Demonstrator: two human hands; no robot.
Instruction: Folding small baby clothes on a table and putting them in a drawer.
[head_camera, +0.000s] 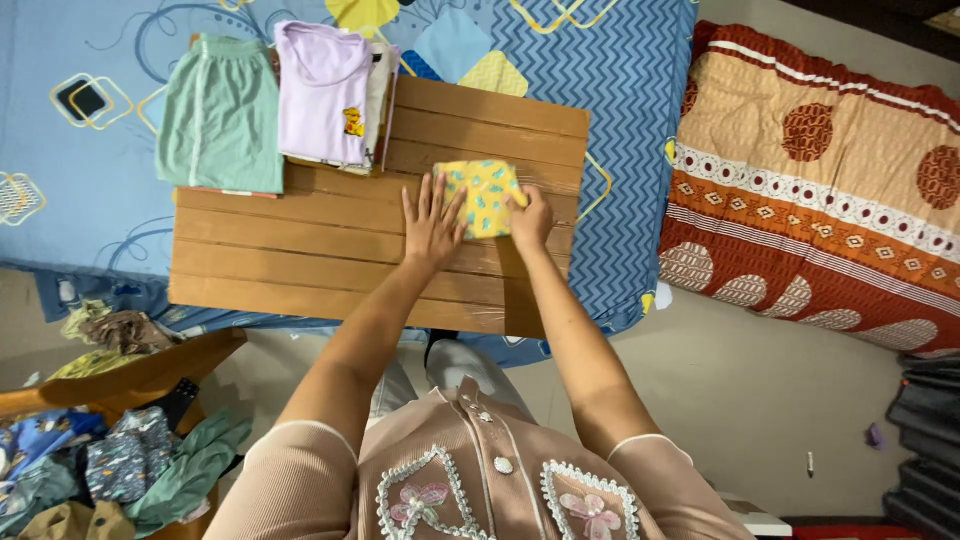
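Folding looks well along but not finished. On the brown slatted table (330, 250), set over a blue patterned bed sheet (620, 90), a small yellow garment with blue-green print (482, 195) lies already folded into a compact square near the table's far right part. The left hand (430, 225) lies flat with fingers (418, 196) spread wide, pressing the garment's left edge and gripping nothing. The right hand (530, 222) rests on the garment's near right corner with fingers curled; whether it pinches the cloth or only presses it cannot be told.

Done, by the look of it: a mint green garment (222, 118) and a lilac shirt (322, 92) lie folded at the table's far left, the shirt atop a small stack. Left, in my judgement: a loose heap of unfolded clothes (110, 460) on a wooden surface at the near left, well apart from the table.
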